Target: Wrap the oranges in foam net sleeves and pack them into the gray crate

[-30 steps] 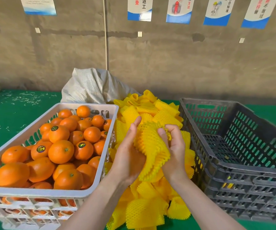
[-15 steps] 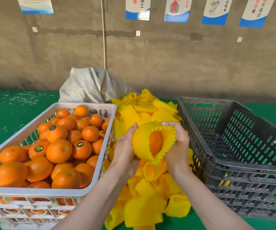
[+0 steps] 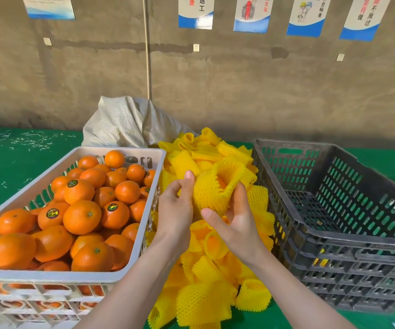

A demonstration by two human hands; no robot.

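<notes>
Between my hands is an orange wrapped in a yellow foam net sleeve (image 3: 211,189), held above the pile of yellow sleeves (image 3: 206,288). My left hand (image 3: 176,211) cups it from the left, thumb up along the net. My right hand (image 3: 233,218) holds it from below and the right, fingers curled on the net. The orange itself is almost hidden by the sleeve. Loose oranges (image 3: 82,216) fill the white crate (image 3: 49,276) on the left. The gray crate (image 3: 334,252) stands to the right, with nothing visible in it.
A grey woven sack (image 3: 125,122) leans against the wall behind the pile. Everything sits on a green surface (image 3: 13,160) littered with pale scraps. Posters hang on the concrete wall (image 3: 239,79).
The sleeve was stretched open over the orange, then pulled down around it. Both hands shifted lower on the wrapped fruit, and the right palm turned upward.
</notes>
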